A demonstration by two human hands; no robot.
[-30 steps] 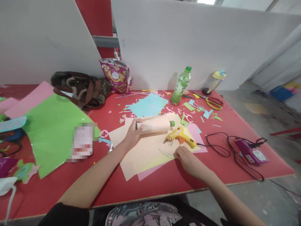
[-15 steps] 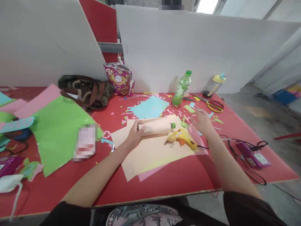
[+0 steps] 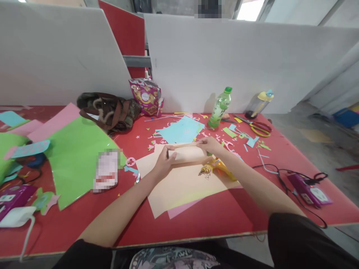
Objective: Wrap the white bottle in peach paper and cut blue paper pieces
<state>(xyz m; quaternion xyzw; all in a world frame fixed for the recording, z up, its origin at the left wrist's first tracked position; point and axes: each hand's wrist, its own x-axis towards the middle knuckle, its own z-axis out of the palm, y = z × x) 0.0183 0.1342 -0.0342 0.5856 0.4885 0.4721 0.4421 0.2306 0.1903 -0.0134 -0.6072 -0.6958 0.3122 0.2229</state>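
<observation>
Midway along the tabletop [image 3: 207, 216], nearer the front edge than the back: one cream paper roll [image 3: 186, 155], lying on its side across loose cream sheets [image 3: 168, 190], length roughly parallel to the front edge. At the roll's left end, left hand [image 3: 165, 158], fingers bent partway and clasped round the paper, thumb on the near side. At the right end, right hand [image 3: 211, 145], fingers drawn close together against the far side; whether gripping or merely touching, impossible to tell. Partly beneath the right forearm [image 3: 249, 179]: yellow glue gun [image 3: 218, 168], nozzle towards the left edge. Under the cream sheets: pink paper [image 3: 179, 212]. Behind the roll: pale blue sheet [image 3: 182, 129], amid scraps. Along the back edge, left to right: camouflage bag [image 3: 112, 112], purple snack packet [image 3: 146, 97], upright green-capped bottle [image 3: 220, 108], red-and-yellow-handled scissors [image 3: 263, 127], yellow-topped clear container [image 3: 260, 102]. Towards the right edge: purple power block [image 3: 311, 192]. Towards the left edge: large green sheet [image 3: 75, 157], one blurred item [image 3: 107, 170] on top.
</observation>
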